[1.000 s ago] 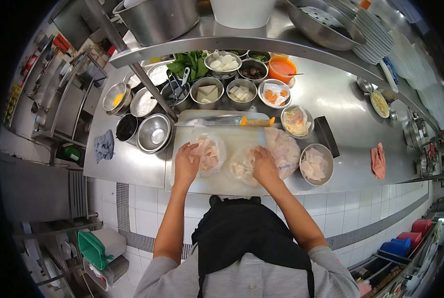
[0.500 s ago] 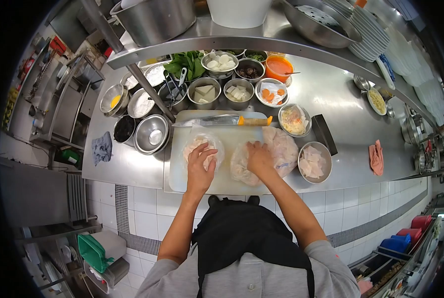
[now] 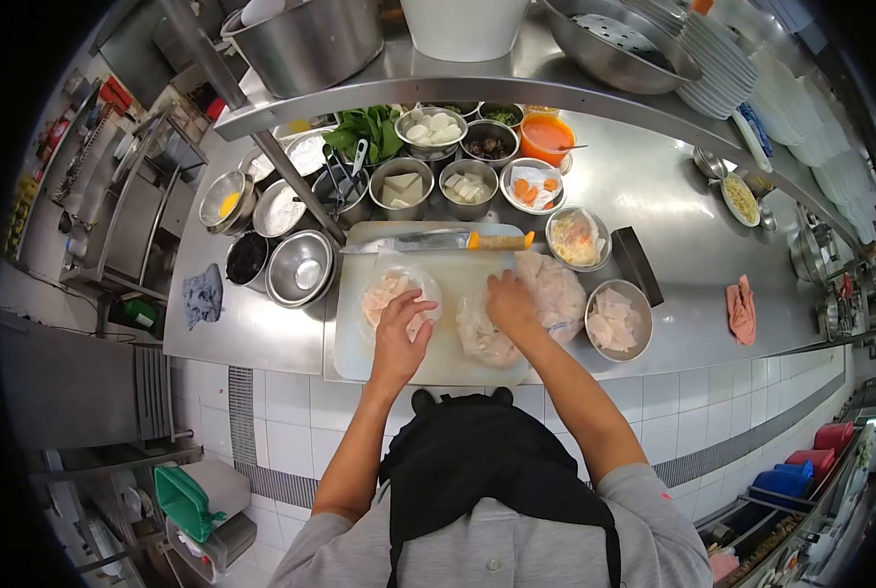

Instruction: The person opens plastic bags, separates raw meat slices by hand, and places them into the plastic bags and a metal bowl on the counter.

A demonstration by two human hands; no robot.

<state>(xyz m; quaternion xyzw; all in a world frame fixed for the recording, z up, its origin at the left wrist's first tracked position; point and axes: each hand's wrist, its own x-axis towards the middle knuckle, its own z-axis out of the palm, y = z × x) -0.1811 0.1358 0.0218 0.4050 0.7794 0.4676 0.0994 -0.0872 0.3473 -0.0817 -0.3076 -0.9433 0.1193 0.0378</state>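
On the white cutting board [image 3: 448, 367], a clear bag of pale meat slices [image 3: 384, 294] lies at the left. My left hand [image 3: 400, 331] rests over its right side, fingers spread. My right hand [image 3: 512, 306] has its fingers bunched at the top of a second clear bag [image 3: 482, 338]; its fingertips are partly hidden. Touching that bag on the right is a bigger bag of pale meat [image 3: 555, 294]. A knife with a yellow-ended wooden handle [image 3: 497, 241] lies across the board's far edge. To the right stands a steel bowl of pale slices [image 3: 616, 318].
Steel bowls of tofu [image 3: 402, 188], carrots [image 3: 534, 184] and other ingredients line the far side. A dark block [image 3: 638, 266] stands right of the board. A steel shelf [image 3: 379, 93] overhangs the back. Cloths lie left [image 3: 202, 297] and right [image 3: 741, 312].
My left hand has moved right across its bag and spread its fingers, uncovering the left side. My right hand has shifted slightly left on the second bag. The view has shifted a little.
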